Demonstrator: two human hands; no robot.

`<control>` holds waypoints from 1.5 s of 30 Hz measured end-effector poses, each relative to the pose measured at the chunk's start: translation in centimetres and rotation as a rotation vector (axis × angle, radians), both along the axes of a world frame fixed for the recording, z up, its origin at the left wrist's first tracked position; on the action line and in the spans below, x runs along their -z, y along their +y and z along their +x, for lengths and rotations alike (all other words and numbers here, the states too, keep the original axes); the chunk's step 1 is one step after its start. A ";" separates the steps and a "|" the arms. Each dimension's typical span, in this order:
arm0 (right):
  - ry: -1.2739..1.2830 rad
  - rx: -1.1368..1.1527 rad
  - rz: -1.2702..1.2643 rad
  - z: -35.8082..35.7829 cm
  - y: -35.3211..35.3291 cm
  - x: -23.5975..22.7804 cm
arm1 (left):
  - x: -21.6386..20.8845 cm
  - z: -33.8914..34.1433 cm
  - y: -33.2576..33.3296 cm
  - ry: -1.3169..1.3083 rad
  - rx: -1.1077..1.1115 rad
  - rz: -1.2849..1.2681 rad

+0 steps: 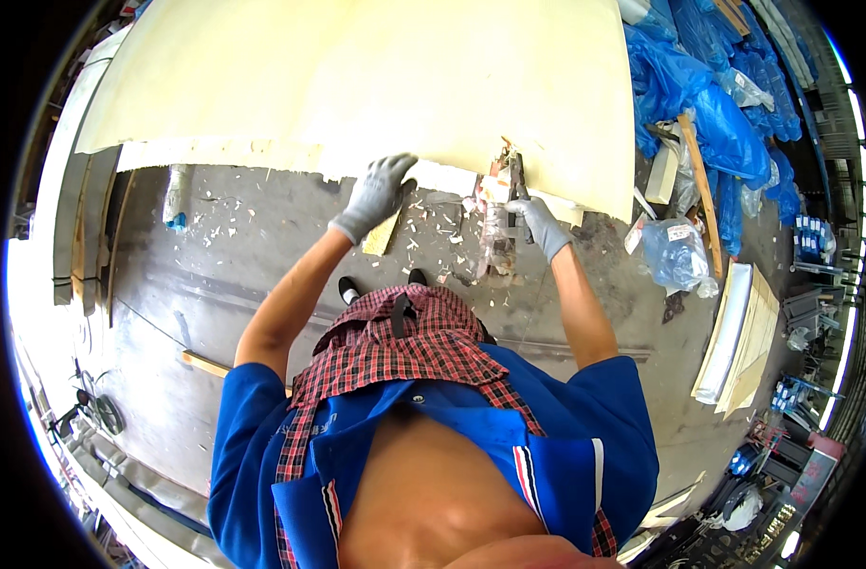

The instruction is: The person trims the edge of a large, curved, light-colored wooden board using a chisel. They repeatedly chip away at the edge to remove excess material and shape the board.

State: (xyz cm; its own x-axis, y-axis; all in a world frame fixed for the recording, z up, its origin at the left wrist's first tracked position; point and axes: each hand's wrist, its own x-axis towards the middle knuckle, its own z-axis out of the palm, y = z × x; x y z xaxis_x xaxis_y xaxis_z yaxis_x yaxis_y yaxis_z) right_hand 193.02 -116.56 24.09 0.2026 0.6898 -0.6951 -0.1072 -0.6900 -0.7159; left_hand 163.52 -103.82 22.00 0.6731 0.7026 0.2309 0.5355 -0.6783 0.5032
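Note:
A large pale yellow sheet of board [357, 76] spreads out in front of me, its near edge ragged. My left hand [376, 197], in a grey glove, is over that edge with its fingers stretched out and nothing visible in it. Further right, my right hand [541, 224], also gloved, is closed round a dark, long-bodied hand tool [519, 185]; its exact kind is not clear. The tool lies along the board's near edge, beside a clear plastic-wrapped piece [496, 237] and some reddish scraps. The fingers of my right hand are partly hidden.
Blue plastic sheeting [727, 123] and a wooden strip [703, 194] lie at the right. Pale panels [736, 341] lean nearer on the floor. Wood chips litter the grey floor [234, 256] under the board's edge. Long boards [82, 209] are stacked at the left.

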 end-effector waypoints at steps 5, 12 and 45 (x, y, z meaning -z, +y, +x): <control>-0.014 -0.015 -0.068 1.7 0.3 2.0 | 0.0 5.8 6.5 0.011 -0.030 0.136; -0.163 -0.185 -0.156 4.6 -1.4 1.4 | 5.1 7.5 8.1 0.314 -0.154 0.304; 0.835 0.120 0.174 0.2 0.5 2.2 | 5.7 6.8 6.1 0.306 -0.163 0.318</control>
